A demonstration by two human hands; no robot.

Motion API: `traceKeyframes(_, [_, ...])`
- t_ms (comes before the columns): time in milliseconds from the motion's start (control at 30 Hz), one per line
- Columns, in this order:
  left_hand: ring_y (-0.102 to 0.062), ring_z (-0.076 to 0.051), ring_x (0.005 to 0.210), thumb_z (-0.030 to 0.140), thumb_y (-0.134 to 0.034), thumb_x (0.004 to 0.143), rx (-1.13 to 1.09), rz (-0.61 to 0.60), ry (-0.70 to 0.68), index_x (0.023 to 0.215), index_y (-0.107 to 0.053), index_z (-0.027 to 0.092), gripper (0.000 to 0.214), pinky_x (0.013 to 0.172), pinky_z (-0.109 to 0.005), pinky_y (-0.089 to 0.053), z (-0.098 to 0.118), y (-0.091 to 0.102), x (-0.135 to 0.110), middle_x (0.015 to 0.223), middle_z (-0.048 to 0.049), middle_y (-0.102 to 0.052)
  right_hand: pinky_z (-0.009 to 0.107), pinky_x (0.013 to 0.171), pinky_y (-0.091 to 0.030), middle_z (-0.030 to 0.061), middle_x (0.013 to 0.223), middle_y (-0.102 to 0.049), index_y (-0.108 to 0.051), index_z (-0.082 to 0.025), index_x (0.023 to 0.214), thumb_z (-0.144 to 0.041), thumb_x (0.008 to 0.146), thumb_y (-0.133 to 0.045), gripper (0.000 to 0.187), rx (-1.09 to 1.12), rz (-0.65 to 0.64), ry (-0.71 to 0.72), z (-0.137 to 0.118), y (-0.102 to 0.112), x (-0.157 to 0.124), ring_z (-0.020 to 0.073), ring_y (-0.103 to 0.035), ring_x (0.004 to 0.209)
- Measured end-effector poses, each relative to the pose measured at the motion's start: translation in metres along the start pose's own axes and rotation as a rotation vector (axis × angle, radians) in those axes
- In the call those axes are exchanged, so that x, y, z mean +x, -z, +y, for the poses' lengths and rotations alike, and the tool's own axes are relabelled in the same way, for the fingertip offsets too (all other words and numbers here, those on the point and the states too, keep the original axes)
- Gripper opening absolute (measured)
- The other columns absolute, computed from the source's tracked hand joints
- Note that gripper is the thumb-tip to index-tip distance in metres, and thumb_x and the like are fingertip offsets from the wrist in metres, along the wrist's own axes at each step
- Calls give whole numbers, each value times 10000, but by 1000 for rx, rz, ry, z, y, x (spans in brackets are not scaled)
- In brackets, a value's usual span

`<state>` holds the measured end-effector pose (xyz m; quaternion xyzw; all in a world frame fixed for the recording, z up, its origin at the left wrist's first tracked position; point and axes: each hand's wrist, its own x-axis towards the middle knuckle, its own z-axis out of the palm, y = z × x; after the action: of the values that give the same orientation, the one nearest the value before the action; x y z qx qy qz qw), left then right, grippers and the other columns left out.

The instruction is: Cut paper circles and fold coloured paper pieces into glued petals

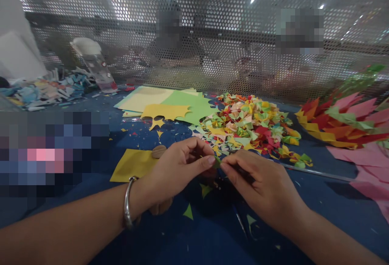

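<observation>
My left hand (185,161), with a silver bangle at the wrist, pinches a small piece of green paper (217,161) between thumb and fingers. From the other side my right hand (258,180) grips the same piece with its thumb and fingertips. Most of the paper is hidden by the fingers. Just behind both hands is a heap of small folded paper pieces (249,119) in green, yellow, red and orange. A yellow paper sheet (129,165) lies left of my left hand, with a round wooden piece (158,151) at its edge. Green paper scraps (189,211) lie below the hands.
Cut green sheets (194,105) and a cut yellow sheet (165,111) lie behind. A water bottle (100,68) and paper strips (51,88) stand back left. Layered paper petals (346,119) and pink paper (369,172) are at right. People show behind a perforated screen (212,26).
</observation>
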<state>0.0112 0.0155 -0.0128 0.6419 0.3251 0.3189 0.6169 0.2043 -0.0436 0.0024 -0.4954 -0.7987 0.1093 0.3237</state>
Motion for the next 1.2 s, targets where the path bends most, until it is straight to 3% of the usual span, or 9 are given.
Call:
traceKeyframes(433, [-589,-111,701,309,-677,840,-22,95,-28,832,-654,146,165,692,-232,-477,6,-1,0,735,3,-638,234,586,-372,-17,735,-556,-607,-173,869,-196,927,-566,75,-67,25,63,4,-6,-3,106,-512,624])
traceKeyframes(700, [-614,-119,793,246,-784,740,-188,34,22,899,-633,149,240,755,-248,-498,2,-3,0,839,6,-651,257,585,-366,-4,749,-572,-616,-167,847,-194,924,-552,104,-88,-8,56,4,-8,-1,123,-513,637])
traceKeyframes(1200, [-609,-120,807,255,-768,761,-196,-5,52,902,-638,147,220,764,-254,-484,2,-1,1,852,-3,-651,262,581,-372,-1,741,-568,-604,-182,847,-229,929,-555,107,-77,-23,41,4,-7,-3,134,-521,641])
